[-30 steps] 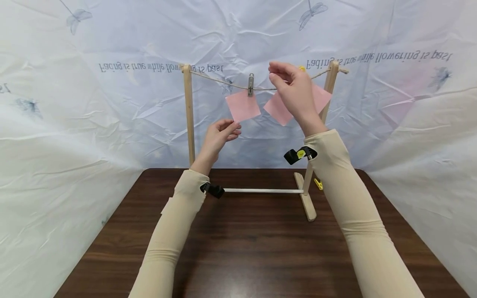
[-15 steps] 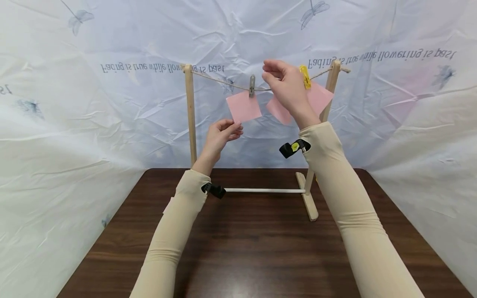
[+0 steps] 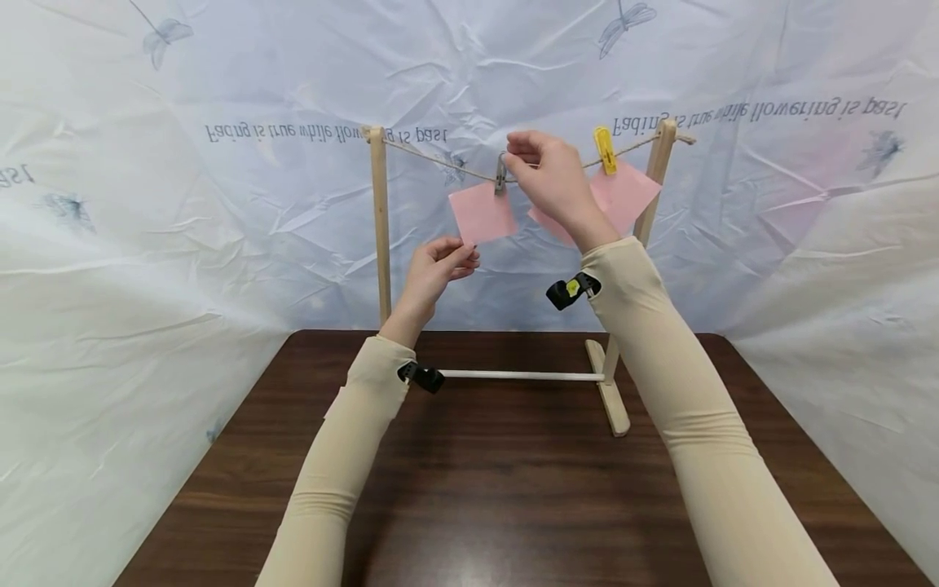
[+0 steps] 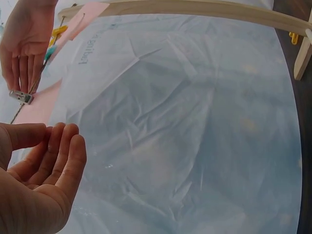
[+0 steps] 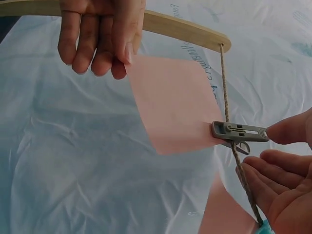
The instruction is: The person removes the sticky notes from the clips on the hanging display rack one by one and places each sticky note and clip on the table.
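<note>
A pink square of paper point(image 3: 484, 214) hangs from the rope point(image 5: 224, 83) under a grey clothespin point(image 5: 239, 131), which bites its upper edge. My left hand point(image 3: 434, 273) pinches the paper's lower-left corner between thumb and fingertips. At the clothespin, my right hand point(image 3: 553, 179) has its thumb tip at one handle end. Its fingers lie loosely near the other handle in the right wrist view, not plainly gripping. Right of that, more pink paper point(image 3: 627, 196) hangs under a yellow clothespin point(image 3: 605, 151). My right hand partly hides it in the head view.
Two wooden posts point(image 3: 380, 220) carry the rope, joined low down by a white rod point(image 3: 521, 375) above the brown table point(image 3: 477, 473). A teal clothespin point(image 4: 50, 51) is on the rope. Another yellow clothespin point(image 4: 293, 37) lies by the right foot. A printed sheet hangs behind.
My right hand has moved left along the rope to the grey clothespin, uncovering the yellow one. My left hand keeps its pinch on the paper's corner.
</note>
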`<state>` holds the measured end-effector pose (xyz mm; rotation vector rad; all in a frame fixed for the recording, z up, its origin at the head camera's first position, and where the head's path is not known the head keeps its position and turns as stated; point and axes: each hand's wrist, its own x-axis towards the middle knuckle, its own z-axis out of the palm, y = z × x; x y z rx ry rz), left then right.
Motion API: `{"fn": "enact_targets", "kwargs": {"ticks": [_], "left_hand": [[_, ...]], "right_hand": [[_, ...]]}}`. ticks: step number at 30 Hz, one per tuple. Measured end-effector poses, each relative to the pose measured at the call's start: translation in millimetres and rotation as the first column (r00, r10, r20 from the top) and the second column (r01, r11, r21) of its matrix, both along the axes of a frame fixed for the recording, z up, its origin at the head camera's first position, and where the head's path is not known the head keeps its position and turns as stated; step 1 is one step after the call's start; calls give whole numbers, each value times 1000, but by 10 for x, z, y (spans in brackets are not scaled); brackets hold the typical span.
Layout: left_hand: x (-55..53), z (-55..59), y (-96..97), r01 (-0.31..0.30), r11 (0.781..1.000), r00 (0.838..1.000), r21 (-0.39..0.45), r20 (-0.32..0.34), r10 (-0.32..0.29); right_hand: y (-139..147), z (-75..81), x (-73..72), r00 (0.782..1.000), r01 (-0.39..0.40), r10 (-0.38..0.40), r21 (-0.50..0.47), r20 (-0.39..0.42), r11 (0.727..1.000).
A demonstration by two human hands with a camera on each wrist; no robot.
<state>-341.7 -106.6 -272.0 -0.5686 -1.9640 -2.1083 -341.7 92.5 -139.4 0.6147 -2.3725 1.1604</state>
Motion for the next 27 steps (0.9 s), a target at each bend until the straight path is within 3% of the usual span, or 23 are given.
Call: {"fn": "enact_targets", "kwargs": {"ticks": [9,18,27], "left_hand": [[-19,-5,-3,-10,1000,1000,6,-2,10],[-13,-26,2,-9,1000,1000,14,9,9],[-25,-21,-5,-22,1000,1000,22,-8,22]], "right_hand": [[-32,20,-19,1000,23,-25,97,17,995],[-24,-44,6,1000,-7,7,19,7,1000],[12,65,87,997,-3,-1,60,76,998]]}}
